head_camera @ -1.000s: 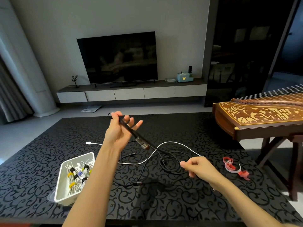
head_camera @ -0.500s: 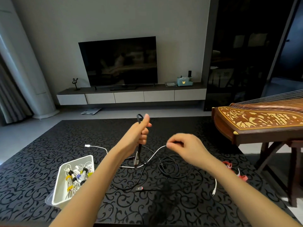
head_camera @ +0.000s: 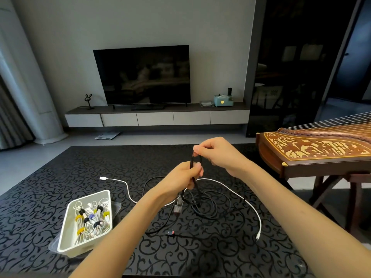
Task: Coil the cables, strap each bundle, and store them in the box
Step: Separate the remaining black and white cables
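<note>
Black cable [head_camera: 191, 163]: first loops, raised over tabletop [head_camera: 220, 257] | left hand [head_camera: 181, 177] grips strands, right hand [head_camera: 216, 155] pinches loop top | box [head_camera: 63, 229]: several strapped bundles [head_camera: 90, 219] stored | left: finish coil, strap, store; white cable [head_camera: 112, 179] lies loose

Living room: television [head_camera: 142, 75], media console [head_camera: 156, 117].

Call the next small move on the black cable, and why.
Probably the right hand lets go of the loop top, drops down and draws up slack for another loop. The left hand grips only one short loop of the black cable; most of it lies loose on the table.
</note>
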`<state>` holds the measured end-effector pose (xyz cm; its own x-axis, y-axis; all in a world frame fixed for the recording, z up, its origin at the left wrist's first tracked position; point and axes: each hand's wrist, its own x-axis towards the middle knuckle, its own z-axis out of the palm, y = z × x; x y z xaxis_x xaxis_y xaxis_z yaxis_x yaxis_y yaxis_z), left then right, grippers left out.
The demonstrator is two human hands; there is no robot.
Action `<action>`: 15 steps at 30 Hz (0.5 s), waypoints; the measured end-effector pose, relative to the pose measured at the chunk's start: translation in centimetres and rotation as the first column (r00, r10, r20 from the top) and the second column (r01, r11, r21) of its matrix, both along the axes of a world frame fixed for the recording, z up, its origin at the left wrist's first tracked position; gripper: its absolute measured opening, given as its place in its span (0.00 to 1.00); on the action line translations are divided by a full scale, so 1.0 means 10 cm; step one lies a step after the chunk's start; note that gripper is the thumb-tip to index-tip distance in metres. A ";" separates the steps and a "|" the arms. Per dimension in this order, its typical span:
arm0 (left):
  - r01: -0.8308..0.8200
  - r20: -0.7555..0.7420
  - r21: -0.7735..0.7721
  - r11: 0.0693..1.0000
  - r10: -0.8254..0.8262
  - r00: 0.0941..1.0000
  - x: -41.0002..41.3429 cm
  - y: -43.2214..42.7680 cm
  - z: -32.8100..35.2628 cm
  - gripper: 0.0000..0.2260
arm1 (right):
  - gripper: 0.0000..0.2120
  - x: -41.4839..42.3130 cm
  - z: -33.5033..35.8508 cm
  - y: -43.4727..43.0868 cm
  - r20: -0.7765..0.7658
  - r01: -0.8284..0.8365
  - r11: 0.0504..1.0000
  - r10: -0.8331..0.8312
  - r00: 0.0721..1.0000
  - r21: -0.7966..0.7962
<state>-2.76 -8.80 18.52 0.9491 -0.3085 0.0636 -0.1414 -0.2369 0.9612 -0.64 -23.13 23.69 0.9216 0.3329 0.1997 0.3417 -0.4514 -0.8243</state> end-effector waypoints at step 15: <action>-0.097 0.009 -0.144 0.985 0.099 0.995 -0.01 -0.07 -0.17 0.14 | 0.14 0.02 -0.35 0.03 0.390 0.372 0.898 -0.263 0.883 -0.235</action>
